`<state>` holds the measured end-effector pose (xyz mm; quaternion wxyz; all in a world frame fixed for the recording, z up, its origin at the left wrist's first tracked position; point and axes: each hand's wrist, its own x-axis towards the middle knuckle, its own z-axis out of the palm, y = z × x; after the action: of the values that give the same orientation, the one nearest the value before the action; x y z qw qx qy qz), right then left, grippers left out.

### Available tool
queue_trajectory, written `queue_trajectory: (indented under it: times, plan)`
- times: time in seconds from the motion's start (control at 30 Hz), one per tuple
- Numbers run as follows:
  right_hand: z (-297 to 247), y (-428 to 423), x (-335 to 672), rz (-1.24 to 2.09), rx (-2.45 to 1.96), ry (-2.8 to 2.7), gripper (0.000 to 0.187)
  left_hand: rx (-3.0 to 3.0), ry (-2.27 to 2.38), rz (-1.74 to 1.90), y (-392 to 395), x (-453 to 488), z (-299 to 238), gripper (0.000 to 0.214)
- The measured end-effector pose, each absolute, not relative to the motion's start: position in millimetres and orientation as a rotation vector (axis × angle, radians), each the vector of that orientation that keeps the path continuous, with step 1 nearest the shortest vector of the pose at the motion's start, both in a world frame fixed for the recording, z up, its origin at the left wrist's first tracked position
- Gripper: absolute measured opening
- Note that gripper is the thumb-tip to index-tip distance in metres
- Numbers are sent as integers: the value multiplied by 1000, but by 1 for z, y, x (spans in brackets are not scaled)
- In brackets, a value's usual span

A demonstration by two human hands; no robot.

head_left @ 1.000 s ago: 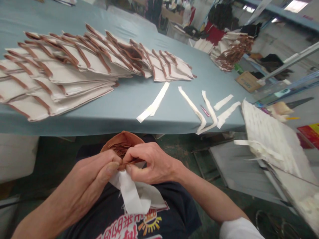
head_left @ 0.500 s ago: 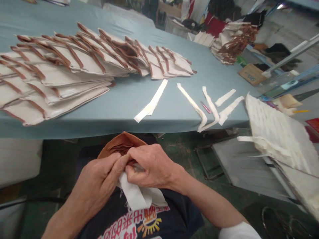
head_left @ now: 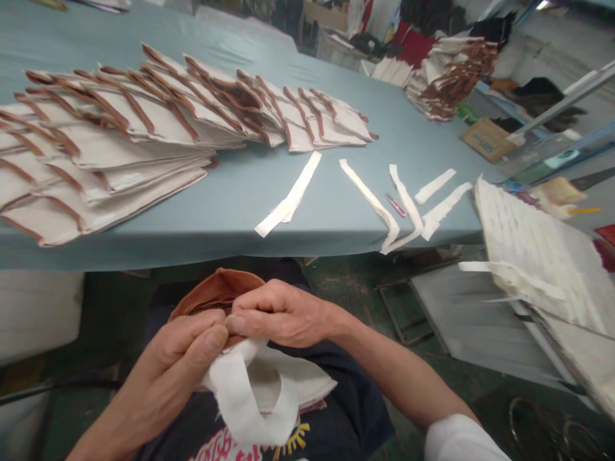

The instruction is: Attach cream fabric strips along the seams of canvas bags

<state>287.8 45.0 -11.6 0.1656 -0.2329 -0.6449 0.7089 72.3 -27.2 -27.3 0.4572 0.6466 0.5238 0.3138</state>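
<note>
Both hands meet in my lap, below the table's front edge. My left hand (head_left: 185,355) pinches a white fabric strip (head_left: 250,400) between thumb and fingers; the strip loops down over my dark printed shirt. My right hand (head_left: 278,314) is closed, its fingertips pressed against the left thumb where the strip meets a folded brown fabric piece (head_left: 214,291). The brown piece sticks up behind both hands and is partly hidden by them.
A blue-grey table (head_left: 225,218) carries a fanned row of cream bags with brown handles (head_left: 120,141) and several loose white strips (head_left: 288,198). A stack of white material (head_left: 528,256) leans at the right. More bags (head_left: 449,70) are piled at the back.
The white strip has been drawn out into a longer loop hanging lower over my shirt. Both hands shifted slightly left and the brown piece sits lower.
</note>
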Motion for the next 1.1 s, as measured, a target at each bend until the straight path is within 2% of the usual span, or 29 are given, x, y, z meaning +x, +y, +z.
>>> queue_trajectory:
  times: [0.1,0.17,0.3,0.4,0.63,0.87,1.1]
  plan:
    - [-19,41,286,2040,-551,-1749,43,1174,1171,761,-31,70,-35,56]
    - [-20,38,289,1965,-543,-1799,37,1041,1091,769,-33,68,-42,60]
    - [-18,36,303,1637,-566,-2088,20,1020,1035,739,-35,72,-54,67]
    - [-17,37,310,1457,-536,-2223,19,1035,1025,687,-34,74,-54,63]
    - [8,29,305,1165,-526,-2487,21,1554,996,680,-28,55,-33,49]
    - [27,19,295,908,-448,-2921,19,2131,1012,681,-54,57,-21,31]
    - [24,11,305,830,-568,-2891,24,1921,1104,703,-67,78,-34,35]
